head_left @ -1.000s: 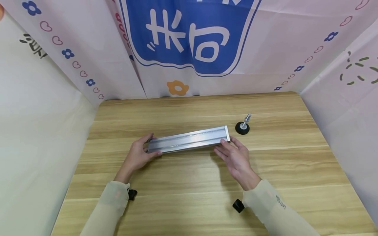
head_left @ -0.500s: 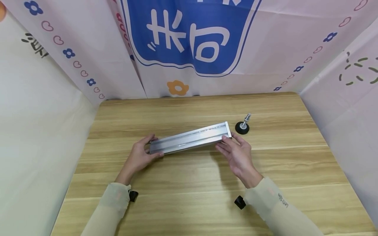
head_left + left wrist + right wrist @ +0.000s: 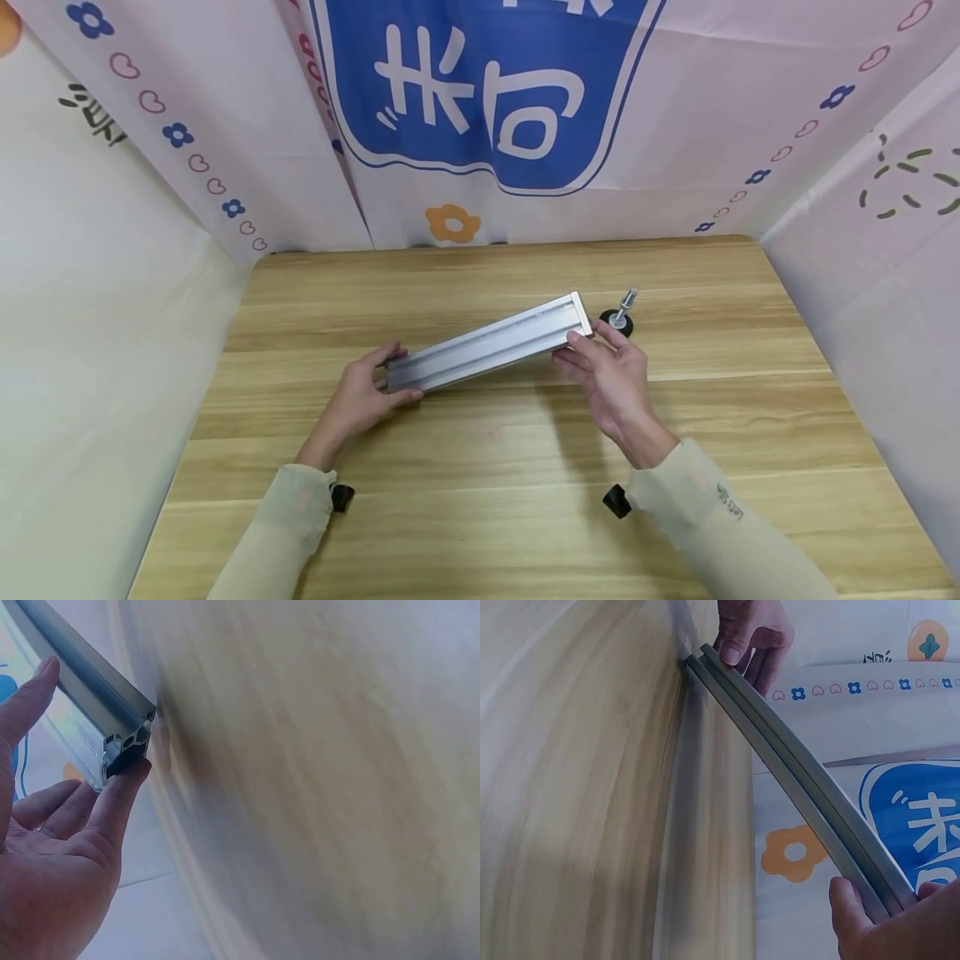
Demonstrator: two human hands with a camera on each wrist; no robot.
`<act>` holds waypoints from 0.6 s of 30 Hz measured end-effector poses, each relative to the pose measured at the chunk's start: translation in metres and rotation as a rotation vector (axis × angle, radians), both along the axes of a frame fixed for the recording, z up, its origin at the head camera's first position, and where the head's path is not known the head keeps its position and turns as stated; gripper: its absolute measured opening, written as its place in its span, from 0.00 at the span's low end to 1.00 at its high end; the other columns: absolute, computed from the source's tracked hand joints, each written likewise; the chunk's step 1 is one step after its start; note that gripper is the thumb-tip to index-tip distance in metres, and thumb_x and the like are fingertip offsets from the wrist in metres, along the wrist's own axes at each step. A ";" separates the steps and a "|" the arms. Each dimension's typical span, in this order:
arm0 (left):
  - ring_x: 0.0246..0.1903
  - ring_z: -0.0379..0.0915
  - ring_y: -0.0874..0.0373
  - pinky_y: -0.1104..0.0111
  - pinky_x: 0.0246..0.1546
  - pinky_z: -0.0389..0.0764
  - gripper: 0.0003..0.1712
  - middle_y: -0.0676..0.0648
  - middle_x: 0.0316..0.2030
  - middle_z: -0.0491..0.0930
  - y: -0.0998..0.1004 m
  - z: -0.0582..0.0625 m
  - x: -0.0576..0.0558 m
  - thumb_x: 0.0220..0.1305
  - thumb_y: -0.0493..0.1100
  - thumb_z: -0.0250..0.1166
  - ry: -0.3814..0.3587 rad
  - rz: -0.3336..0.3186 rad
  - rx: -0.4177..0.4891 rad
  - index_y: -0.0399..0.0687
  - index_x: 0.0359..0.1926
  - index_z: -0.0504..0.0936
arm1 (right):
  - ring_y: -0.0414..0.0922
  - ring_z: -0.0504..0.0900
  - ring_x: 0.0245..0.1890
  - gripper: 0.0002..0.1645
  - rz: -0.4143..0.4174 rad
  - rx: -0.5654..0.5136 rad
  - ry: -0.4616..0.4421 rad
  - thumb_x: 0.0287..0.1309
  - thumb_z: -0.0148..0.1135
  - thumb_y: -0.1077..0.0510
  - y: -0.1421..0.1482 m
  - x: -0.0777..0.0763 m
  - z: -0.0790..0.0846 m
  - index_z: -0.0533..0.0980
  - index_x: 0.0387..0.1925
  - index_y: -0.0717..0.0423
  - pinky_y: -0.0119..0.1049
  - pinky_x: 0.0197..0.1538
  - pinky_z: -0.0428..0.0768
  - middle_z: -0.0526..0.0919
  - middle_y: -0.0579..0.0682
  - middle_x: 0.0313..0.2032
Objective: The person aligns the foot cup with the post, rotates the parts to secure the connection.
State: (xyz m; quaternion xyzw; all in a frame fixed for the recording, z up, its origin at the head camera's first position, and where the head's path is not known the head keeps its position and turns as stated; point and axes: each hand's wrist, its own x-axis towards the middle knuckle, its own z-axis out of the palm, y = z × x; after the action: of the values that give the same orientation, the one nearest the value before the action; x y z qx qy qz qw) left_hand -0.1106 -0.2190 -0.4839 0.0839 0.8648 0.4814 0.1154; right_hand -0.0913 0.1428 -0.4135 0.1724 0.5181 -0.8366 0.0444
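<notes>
A slotted aluminium profile (image 3: 487,346) is held between both hands, tilted with its right end higher. My left hand (image 3: 360,396) grips its left end, thumb on the near edge and fingers at the far side. In the left wrist view, the profile's (image 3: 90,671) hollow cut end shows beside the fingers. My right hand (image 3: 615,379) holds the right end, thumb on the near edge and fingers beneath and round the end. A levelling foot (image 3: 621,315), with a black round base and a threaded metal stud, stands just beyond the right fingertips, its base partly hidden by them.
The wooden table (image 3: 480,517) lies under both hands. A white printed curtain (image 3: 675,150) hangs along its back edge, with more cloth at the left and right sides. Small black wrist pieces show at the cuffs, one a black block (image 3: 617,501) by the right sleeve.
The profile's right end has risen and moved farther back with my right hand, so it slants more. My left hand has shifted slightly right. The levelling foot has stayed put.
</notes>
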 end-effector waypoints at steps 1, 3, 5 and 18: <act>0.78 0.59 0.36 0.46 0.68 0.79 0.56 0.36 0.74 0.70 0.000 0.000 0.000 0.59 0.42 0.81 -0.002 -0.003 0.002 0.32 0.80 0.58 | 0.46 0.93 0.41 0.29 0.000 0.007 0.009 0.71 0.62 0.69 0.000 0.000 0.001 0.66 0.69 0.63 0.45 0.59 0.90 0.91 0.49 0.40; 0.78 0.59 0.36 0.46 0.68 0.80 0.56 0.36 0.74 0.70 0.001 0.000 0.000 0.59 0.42 0.81 -0.005 -0.009 0.004 0.32 0.80 0.58 | 0.46 0.93 0.42 0.31 0.006 0.022 0.024 0.71 0.61 0.69 0.001 0.000 0.004 0.65 0.71 0.65 0.46 0.60 0.90 0.90 0.49 0.42; 0.78 0.60 0.36 0.47 0.68 0.80 0.56 0.36 0.74 0.70 0.001 0.000 -0.001 0.59 0.43 0.81 -0.006 -0.014 0.005 0.32 0.79 0.59 | 0.46 0.93 0.42 0.31 0.006 0.034 0.039 0.71 0.61 0.70 0.001 0.000 0.006 0.64 0.71 0.67 0.46 0.60 0.90 0.88 0.50 0.44; 0.75 0.64 0.35 0.51 0.65 0.83 0.49 0.34 0.72 0.73 0.012 0.005 -0.002 0.61 0.40 0.79 0.010 -0.031 0.007 0.30 0.77 0.63 | 0.46 0.92 0.42 0.22 -0.004 0.058 0.113 0.70 0.63 0.70 0.004 -0.003 0.016 0.72 0.63 0.63 0.46 0.57 0.91 0.86 0.52 0.46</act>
State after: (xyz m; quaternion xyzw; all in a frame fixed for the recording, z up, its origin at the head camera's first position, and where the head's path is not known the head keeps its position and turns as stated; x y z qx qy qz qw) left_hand -0.1126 -0.2073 -0.4785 0.0999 0.8623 0.4822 0.1184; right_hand -0.0944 0.1465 -0.3972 0.1270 0.5435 -0.8297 0.0085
